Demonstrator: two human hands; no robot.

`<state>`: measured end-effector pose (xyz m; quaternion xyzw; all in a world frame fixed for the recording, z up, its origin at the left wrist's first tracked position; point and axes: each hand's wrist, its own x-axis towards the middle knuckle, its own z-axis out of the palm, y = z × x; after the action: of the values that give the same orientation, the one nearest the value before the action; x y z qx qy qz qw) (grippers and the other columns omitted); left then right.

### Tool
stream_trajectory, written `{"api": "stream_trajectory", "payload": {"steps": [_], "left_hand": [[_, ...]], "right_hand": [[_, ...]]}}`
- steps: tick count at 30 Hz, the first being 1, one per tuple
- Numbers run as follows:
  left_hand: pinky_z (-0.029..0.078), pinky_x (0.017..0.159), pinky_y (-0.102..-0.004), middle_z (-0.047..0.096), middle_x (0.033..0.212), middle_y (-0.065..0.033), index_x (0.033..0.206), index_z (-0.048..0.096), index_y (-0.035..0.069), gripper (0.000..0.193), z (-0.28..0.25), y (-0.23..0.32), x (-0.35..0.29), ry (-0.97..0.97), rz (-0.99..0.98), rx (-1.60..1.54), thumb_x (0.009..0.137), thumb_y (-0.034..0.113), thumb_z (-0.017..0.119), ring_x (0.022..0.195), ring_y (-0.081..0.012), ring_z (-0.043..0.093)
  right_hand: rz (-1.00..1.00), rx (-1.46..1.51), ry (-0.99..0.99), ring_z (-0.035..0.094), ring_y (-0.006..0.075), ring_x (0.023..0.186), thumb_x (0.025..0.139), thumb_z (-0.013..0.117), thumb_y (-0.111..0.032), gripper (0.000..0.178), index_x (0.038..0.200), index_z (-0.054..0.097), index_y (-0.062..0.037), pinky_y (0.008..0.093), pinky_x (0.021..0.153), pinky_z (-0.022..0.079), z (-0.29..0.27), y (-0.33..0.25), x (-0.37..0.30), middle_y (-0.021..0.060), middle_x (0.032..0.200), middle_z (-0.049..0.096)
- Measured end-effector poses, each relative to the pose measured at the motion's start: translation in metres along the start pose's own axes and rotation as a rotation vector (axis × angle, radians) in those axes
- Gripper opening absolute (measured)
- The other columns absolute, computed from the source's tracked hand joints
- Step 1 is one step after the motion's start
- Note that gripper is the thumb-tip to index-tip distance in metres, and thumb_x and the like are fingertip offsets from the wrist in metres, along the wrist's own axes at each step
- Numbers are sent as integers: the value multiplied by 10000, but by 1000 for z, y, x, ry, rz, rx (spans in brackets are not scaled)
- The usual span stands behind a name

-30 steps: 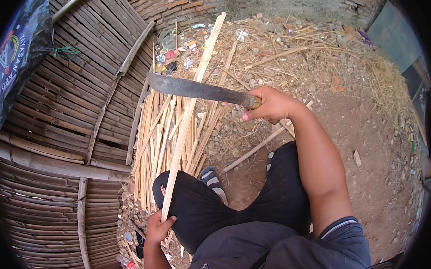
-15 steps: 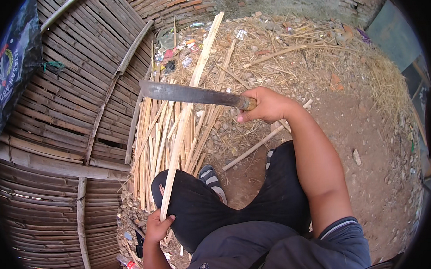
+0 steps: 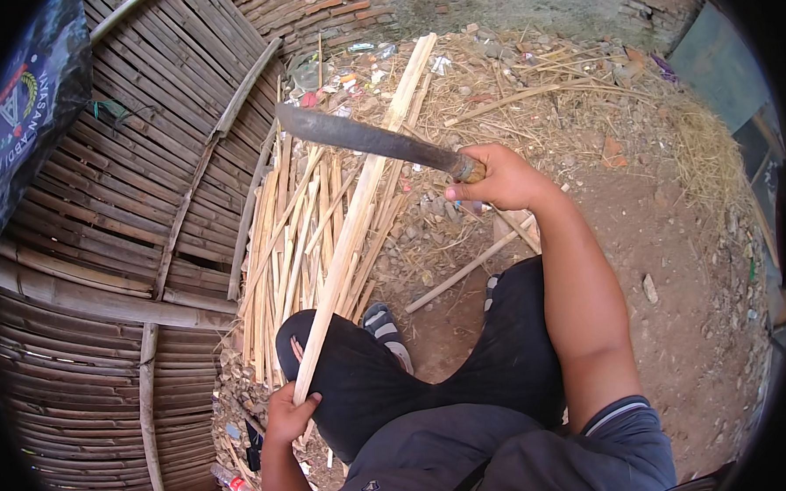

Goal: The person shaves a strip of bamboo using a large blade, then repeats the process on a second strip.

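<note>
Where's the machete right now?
In the head view's upper half, mostly left of centre: the machete is in the right hand's grip, its blade crossing in front of the long pale strip.

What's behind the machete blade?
The long strip in the left hand crosses behind the machete blade; piled strips show below it. The strip's covered stretch is hidden, as is any contact.
</note>
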<state>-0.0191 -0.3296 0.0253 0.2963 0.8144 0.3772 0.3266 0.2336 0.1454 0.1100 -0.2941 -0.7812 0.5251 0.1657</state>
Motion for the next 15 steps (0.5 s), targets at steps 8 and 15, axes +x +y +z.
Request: {"api": "stream_trajectory", "payload": {"steps": [8,15], "left_hand": [[398,549,-256,562,705,76,939,695,31,126,-2,-7,-5,30,-32,5,901,91,799,627,-40,483],[409,579,-255,561,727,84,964,701,19,135,-1,-3,0,-9,-11,5,901,88,799,658,-42,485]], "right_hand": [[-26,-87,48,632,148,807,809,900,-309,453,1137,734,-45,336,735,501,-5,2,4,62,860,706],[-61,-138,536,711,246,887,807,885,-341,568,1255,688,-51,392,788,542,-22,18,6,134,971,746]]}}
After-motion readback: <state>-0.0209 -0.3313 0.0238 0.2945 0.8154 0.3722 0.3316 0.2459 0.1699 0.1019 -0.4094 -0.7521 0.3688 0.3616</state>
